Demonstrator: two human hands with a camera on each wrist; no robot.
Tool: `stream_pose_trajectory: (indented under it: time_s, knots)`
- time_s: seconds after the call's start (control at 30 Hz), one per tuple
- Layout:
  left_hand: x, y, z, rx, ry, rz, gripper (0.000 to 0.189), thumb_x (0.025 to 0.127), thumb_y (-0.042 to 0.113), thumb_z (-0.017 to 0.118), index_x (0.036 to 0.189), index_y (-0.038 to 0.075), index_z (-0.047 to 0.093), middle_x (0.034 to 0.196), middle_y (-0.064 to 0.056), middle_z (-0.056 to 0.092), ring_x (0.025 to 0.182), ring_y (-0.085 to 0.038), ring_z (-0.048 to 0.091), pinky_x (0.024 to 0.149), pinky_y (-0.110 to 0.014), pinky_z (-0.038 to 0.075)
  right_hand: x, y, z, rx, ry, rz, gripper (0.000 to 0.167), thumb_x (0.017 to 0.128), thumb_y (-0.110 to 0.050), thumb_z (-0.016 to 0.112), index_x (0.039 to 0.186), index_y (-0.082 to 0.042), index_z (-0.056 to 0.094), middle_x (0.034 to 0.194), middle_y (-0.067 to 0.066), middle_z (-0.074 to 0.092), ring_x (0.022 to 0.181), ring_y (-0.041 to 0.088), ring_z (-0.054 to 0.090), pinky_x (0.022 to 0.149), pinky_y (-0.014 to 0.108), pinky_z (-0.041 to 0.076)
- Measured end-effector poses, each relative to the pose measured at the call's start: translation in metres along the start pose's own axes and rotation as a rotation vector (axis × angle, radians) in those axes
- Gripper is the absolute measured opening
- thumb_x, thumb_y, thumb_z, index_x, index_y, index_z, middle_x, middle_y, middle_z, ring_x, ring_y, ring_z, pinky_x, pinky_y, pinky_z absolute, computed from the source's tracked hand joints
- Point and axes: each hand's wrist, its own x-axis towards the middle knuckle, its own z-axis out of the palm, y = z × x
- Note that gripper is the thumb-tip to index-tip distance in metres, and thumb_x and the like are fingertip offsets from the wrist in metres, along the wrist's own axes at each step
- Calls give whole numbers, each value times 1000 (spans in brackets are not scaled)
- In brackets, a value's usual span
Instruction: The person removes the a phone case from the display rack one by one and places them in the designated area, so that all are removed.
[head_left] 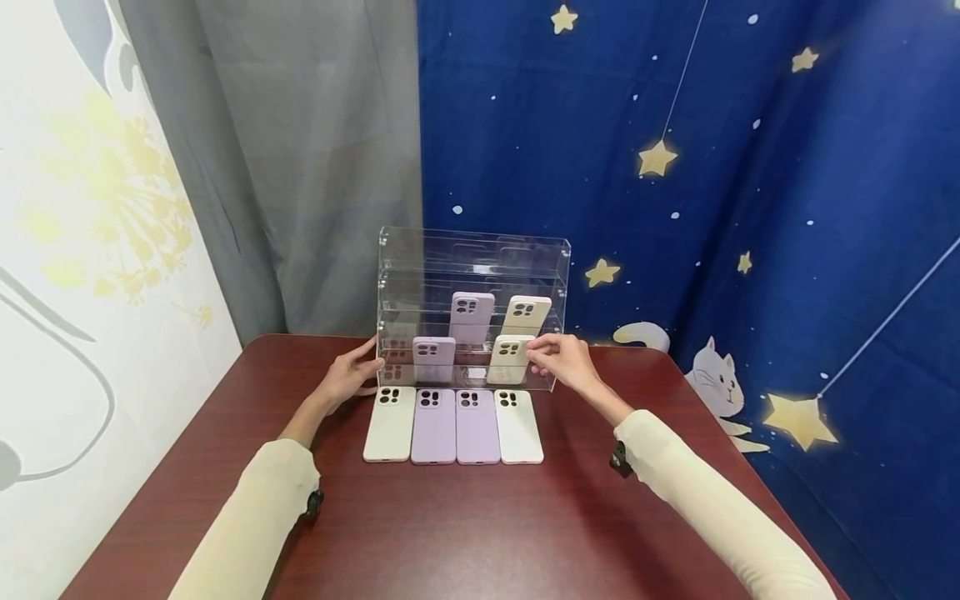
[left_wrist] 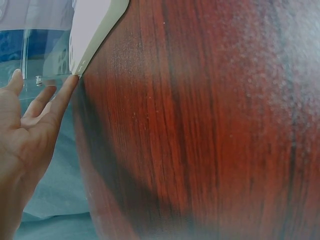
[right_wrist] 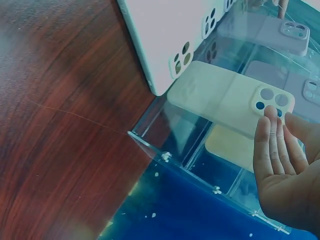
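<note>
A clear acrylic stepped display rack (head_left: 381, 300) stands on the table. My left hand (head_left: 347, 377) is at its lower left side, fingers mostly straight and touching the edge. In the left wrist view a fingertip meets the rack's corner beside a white phone case (left_wrist: 95, 30). My right hand (head_left: 564, 360) pinches the upper right edge of a cream phone case (head_left: 508, 367), which leans in the lowest tier. A lilac phone case (head_left: 433, 360) stands to its left in that tier. One tier up are another lilac case (head_left: 471, 318) and a cream one (head_left: 527, 312).
Directly before the rack, a row of cases lies camera end away from me: a white one (head_left: 388, 429) and a white one (head_left: 519, 429) at the ends, two lilac ones (head_left: 433, 429) between. The brown table (head_left: 450, 525) backs onto grey and blue curtains (head_left: 525, 125).
</note>
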Motion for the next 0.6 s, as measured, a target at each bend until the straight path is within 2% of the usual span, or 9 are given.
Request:
stream_pose_trajectory:
  time_s: [0.17,0.27,0.3,0.37,0.47,0.6]
  knots:
    - [1,0,1,3,5,-1,69,109,20,58,167,32,22,152,-29,48,139,-44,49,96,-56,57,4,-6,1,-8,4,-37,15,94,-8,78,107,0,79,93,22,78,72,25,77,59,21,61]
    - [1,0,1,-4,7,-2,70,108,20,59,167,30,22,151,-28,49,139,-44,50,96,-57,57,7,-9,1,-29,13,-48,15,94,-9,78,107,-2,79,91,21,78,69,19,76,57,19,60]
    - [2,-1,1,-5,7,-1,70,108,21,60,167,30,22,151,-28,49,139,-44,50,96,-57,57,8,-9,1,-27,15,-54,15,94,-9,79,107,-2,79,90,19,78,69,21,77,57,19,60]
    - [2,0,1,-10,7,-4,70,108,21,60,167,31,23,151,-28,49,138,-44,50,96,-57,57,10,-12,1,-36,19,-63,15,94,-10,79,107,-2,79,87,16,79,67,18,76,59,24,62]
    - [1,0,1,-11,7,-4,69,108,22,59,166,33,24,151,-28,49,138,-43,51,96,-56,57,13,-15,3,-28,23,-78,17,93,-8,79,108,0,79,85,14,79,70,25,77,63,30,65]
    - [0,-1,1,-5,11,-5,68,109,22,59,166,33,24,151,-28,49,138,-43,51,96,-54,58,16,-20,4,-1,22,-78,19,93,-5,77,109,4,78,87,16,79,79,38,77,64,32,65]
